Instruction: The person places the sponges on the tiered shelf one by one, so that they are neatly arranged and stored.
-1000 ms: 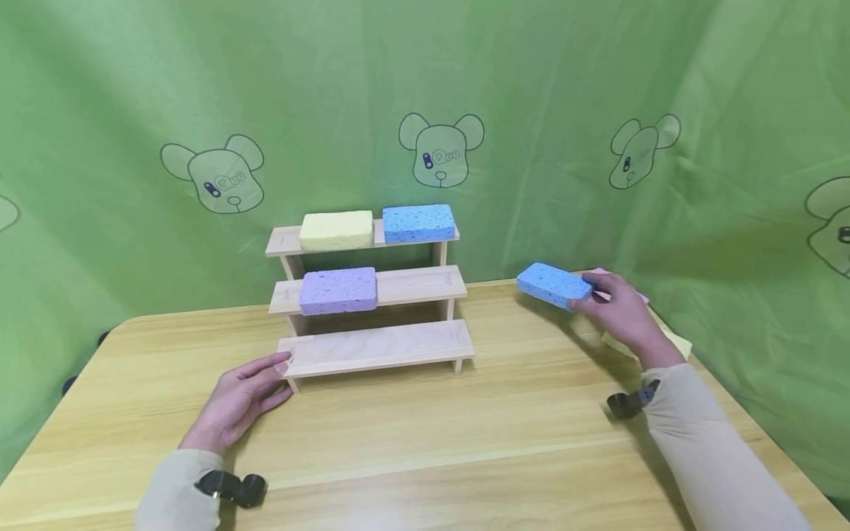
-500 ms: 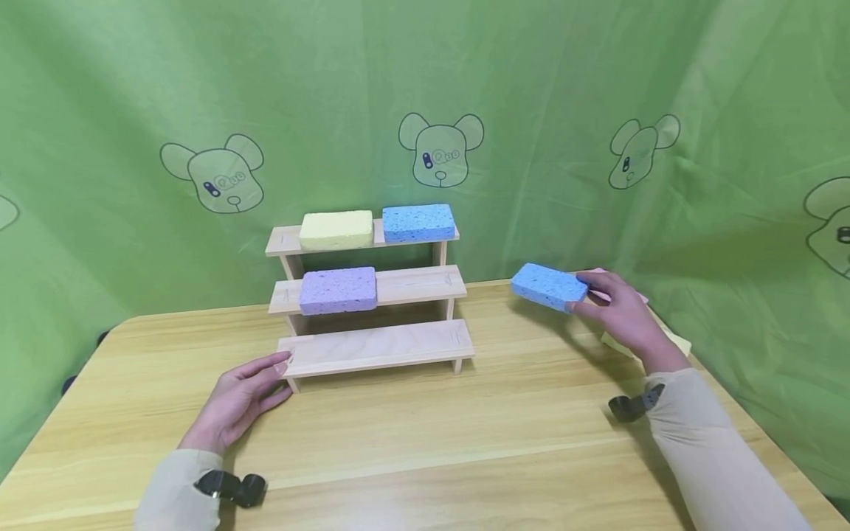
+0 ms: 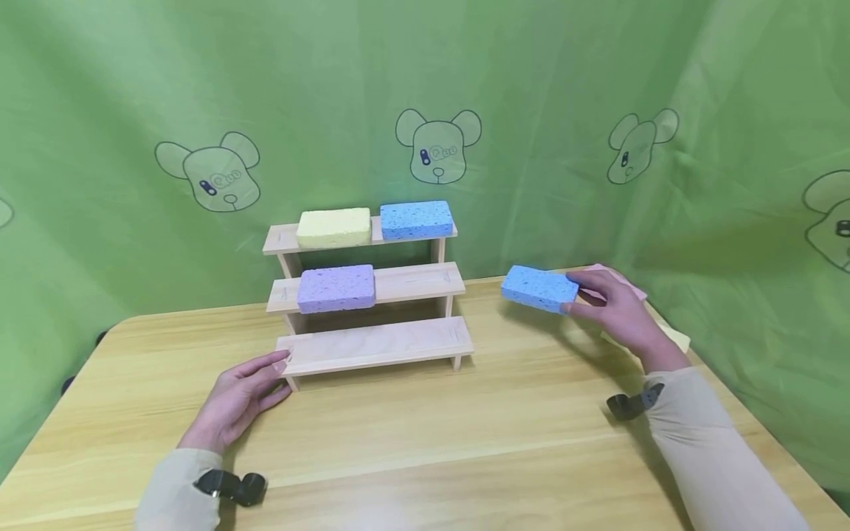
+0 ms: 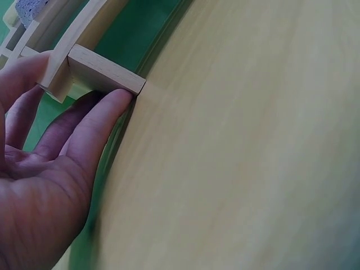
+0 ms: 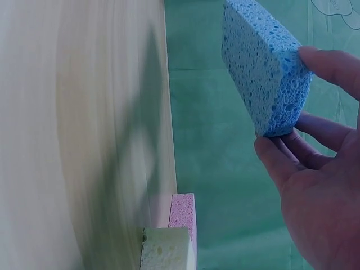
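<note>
My right hand point(image 3: 617, 310) pinches a blue sponge point(image 3: 539, 288) by its right end, holding it above the table. In the right wrist view the same pitted sponge point(image 5: 264, 67) sits between thumb and fingertips. A three-tier wooden display rack point(image 3: 378, 346) stands left of it. With my left hand point(image 3: 239, 398) I hold the left end of its lowest tier; in the left wrist view the fingers point(image 4: 93, 126) touch the rack's leg point(image 4: 107, 70). The top tier carries a yellow sponge point(image 3: 334, 227) and another blue sponge point(image 3: 416, 220). On the middle tier lies a purple sponge point(image 3: 336, 287).
Behind my right hand, on the table point(image 3: 425, 450), lie a pink sponge point(image 5: 183, 211) and a pale yellow sponge point(image 5: 166, 250), partly hidden in the head view. A green curtain point(image 3: 531, 110) with bear-head outlines hangs around the back and right edges.
The right hand has carried the blue sponge slightly left, toward the rack. My left hand keeps its place on the rack, and the sponges on the tiers stay put.
</note>
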Demonstrator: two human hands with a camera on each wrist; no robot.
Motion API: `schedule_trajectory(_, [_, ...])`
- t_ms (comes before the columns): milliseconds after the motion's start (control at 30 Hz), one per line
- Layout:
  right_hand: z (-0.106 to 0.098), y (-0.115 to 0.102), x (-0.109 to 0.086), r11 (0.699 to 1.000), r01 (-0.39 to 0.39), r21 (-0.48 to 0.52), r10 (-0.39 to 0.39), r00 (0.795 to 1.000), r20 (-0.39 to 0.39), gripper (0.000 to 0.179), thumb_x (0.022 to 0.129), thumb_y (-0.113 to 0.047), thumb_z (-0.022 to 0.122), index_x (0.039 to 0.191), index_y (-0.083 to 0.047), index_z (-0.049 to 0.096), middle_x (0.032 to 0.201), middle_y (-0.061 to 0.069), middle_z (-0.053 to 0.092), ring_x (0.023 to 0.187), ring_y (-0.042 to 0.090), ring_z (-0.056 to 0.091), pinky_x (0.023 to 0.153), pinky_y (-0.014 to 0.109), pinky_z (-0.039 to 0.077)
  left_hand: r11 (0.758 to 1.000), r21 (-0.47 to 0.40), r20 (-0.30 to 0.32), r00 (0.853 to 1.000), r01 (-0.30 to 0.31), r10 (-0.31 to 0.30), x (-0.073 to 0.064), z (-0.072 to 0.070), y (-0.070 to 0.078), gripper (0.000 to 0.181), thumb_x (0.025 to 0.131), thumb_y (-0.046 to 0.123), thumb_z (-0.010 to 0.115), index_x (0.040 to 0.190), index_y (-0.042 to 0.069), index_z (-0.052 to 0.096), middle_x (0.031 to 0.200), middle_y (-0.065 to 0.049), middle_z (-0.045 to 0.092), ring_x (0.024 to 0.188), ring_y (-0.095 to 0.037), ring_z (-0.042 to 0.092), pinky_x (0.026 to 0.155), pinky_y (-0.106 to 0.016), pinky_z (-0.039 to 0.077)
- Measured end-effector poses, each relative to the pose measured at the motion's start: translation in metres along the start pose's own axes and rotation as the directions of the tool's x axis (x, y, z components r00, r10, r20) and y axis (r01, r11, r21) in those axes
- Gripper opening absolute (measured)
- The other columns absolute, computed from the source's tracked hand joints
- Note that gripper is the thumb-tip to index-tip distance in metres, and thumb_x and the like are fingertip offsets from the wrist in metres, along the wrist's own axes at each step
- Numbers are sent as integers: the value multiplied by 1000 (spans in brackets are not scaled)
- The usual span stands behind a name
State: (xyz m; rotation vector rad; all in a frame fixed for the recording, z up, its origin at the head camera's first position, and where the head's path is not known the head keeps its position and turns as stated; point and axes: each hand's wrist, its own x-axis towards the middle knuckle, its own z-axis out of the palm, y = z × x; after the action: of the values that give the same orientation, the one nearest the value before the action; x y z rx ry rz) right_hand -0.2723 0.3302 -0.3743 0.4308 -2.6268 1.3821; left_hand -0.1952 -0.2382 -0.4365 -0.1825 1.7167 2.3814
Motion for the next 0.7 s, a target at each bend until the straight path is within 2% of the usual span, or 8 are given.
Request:
schedule_trajectory(167, [2, -3, 0, 1000, 20, 3, -20, 1000, 22, 60, 90, -10, 72, 140, 9, 45, 139, 21, 43, 127, 45, 44, 95, 14, 46, 1000, 1, 6, 1000, -2, 2, 0, -1, 0, 18, 94, 4, 65, 107, 13, 74, 128, -6, 55, 109, -21, 63, 100, -42, 50])
schedule_trajectory(400, [6, -8, -1, 995, 84, 47, -86, 995, 43, 57, 90, -6, 71, 139, 9, 47, 136, 19, 44, 126, 44, 45, 98, 18, 46, 1000, 7, 4, 1000, -3, 3, 0, -1, 0, 19, 94, 5, 65, 110, 12, 73, 135, -11, 49, 109, -21, 63, 100, -41, 50])
schedule_trajectory(467, [7, -11, -1, 994, 93, 55, -95, 995, 41, 56, 90, -5, 71, 139, 9, 47, 136, 19, 44, 126, 39, 47, 100, 19, 45, 1000, 6, 1, 1000, -1, 1, 0, -1, 0, 19, 94, 5, 65, 110, 12, 72, 135, -11, 49, 109, -21, 63, 100, -41, 50])
schedule_trajectory(633, [9, -16, -1, 990, 112, 81, -114, 993, 19, 53, 88, 1, 71, 136, 9, 50, 133, 17, 47, 120, 14, 50, 104, 22, 42, 1000, 7, 0, 1000, 0, 0, 0, 0, 0, 20, 94, 6, 65, 113, 11, 71, 142, -17, 42, 110, -21, 62, 100, -41, 50])
schedule_trajectory(700, [9, -17, 0, 988, 121, 91, -123, 992, 14, 53, 87, 3, 71, 135, 10, 51, 133, 17, 47, 119, 11, 50, 105, 21, 41, 1000, 8, 3, 1000, -1, 1, 0, 0, 0, 21, 94, 6, 65, 114, 10, 71, 146, -20, 38, 110, -21, 62, 100, -41, 49])
